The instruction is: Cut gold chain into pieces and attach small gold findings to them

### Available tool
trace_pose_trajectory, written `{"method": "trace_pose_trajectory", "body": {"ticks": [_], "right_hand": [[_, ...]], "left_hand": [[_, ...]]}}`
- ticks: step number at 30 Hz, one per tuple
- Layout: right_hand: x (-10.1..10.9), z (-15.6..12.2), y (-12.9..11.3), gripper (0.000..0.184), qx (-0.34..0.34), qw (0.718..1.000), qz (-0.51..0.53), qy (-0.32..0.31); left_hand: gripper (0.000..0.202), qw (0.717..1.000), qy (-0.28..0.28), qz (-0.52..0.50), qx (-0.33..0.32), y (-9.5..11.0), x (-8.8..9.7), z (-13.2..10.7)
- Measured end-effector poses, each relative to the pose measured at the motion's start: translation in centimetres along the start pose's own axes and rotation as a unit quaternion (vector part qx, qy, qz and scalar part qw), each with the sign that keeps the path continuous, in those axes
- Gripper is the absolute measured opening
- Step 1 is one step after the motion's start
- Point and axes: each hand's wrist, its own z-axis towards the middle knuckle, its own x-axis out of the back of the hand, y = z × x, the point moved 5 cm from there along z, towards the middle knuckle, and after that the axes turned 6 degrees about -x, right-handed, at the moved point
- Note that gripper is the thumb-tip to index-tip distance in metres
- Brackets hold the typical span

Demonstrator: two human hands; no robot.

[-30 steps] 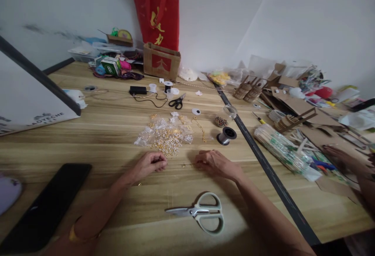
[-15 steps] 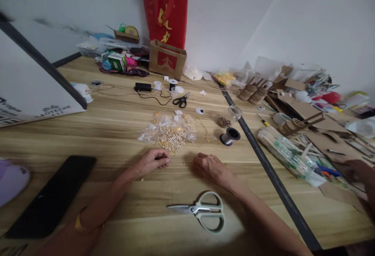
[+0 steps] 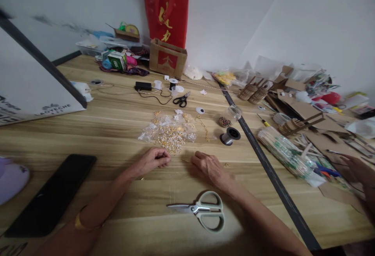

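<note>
My left hand (image 3: 152,160) rests on the wooden table (image 3: 111,131) with its fingers curled in a pinch, just below a pile of small gold and silver beads in clear bags (image 3: 170,132). What it pinches is too small to make out. My right hand (image 3: 208,166) lies a little to the right, fingers bent and pressed together near tiny gold pieces on the table. Grey-handled scissors (image 3: 202,210) lie below both hands. A spool of thread (image 3: 229,136) stands to the upper right of the right hand.
A black phone (image 3: 52,193) lies at the left. Small black scissors (image 3: 181,100), a red bag (image 3: 169,15), and a brown paper bag (image 3: 167,57) sit at the back. Another person's hand (image 3: 359,170) works among cardboard pieces and a skewer pack (image 3: 284,150) on the right.
My right hand has slid slightly left toward the left hand. The view has shifted a little. The other person's hand at the right has moved.
</note>
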Motion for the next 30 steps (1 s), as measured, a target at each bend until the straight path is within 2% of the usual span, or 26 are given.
{"method": "trace_pose_trajectory", "body": {"ticks": [4, 12, 16, 20, 25, 30], "right_hand": [[0.3, 0.0, 0.5, 0.02, 0.013, 0.999, 0.04, 0.012], [0.9, 0.2, 1.1, 0.02, -0.003, 0.993, 0.114, -0.009], [1.1, 0.3, 1.1, 0.017, 0.004, 0.989, 0.147, -0.008], [1.3, 0.2, 1.6, 0.012, 0.02, 0.982, 0.186, 0.032], [1.6, -0.1, 2.1, 0.01, 0.038, 0.981, 0.182, 0.057], [2.2, -0.3, 2.5, 0.01, 0.055, 0.971, 0.221, 0.074]], "left_hand": [[0.025, 1.0, 0.005, -0.002, -0.003, -0.1, 0.0, 0.0], [0.027, 1.0, 0.014, -0.008, 0.013, -0.2, 0.1, 0.0], [0.024, 1.0, 0.025, 0.012, 0.001, 0.5, -0.6, -0.1], [0.023, 0.999, 0.037, 0.028, -0.018, 1.4, -1.6, 0.1], [0.022, 0.998, 0.04, 0.051, -0.024, 2.5, -2.0, 0.5], [0.022, 0.996, 0.021, 0.08, -0.038, 3.7, -2.8, 1.4]]}}
